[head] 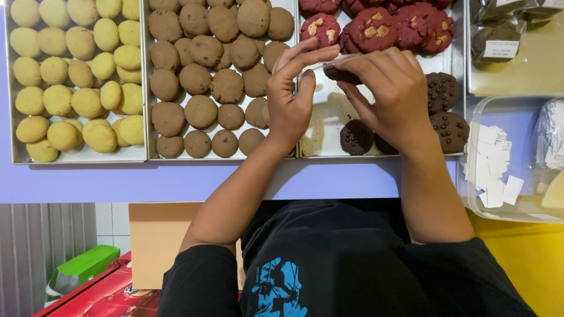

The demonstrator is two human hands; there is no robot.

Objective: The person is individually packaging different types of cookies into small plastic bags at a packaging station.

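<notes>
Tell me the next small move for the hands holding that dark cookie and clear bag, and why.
Probably ease the dark cookie deeper into the clear bag. The left hand pinches the bag's edge while the right hand holds the cookie at its mouth, both above the bare part of the tray. How far in it sits cannot be told.

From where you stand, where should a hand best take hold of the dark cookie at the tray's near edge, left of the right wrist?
Probably from above, with the grip on opposite sides of the round rim. The dark cookie lies flat in the steel tray, its left side is bare metal, and both the left hand and right hand are busy higher up with a clear wrapper.
</notes>
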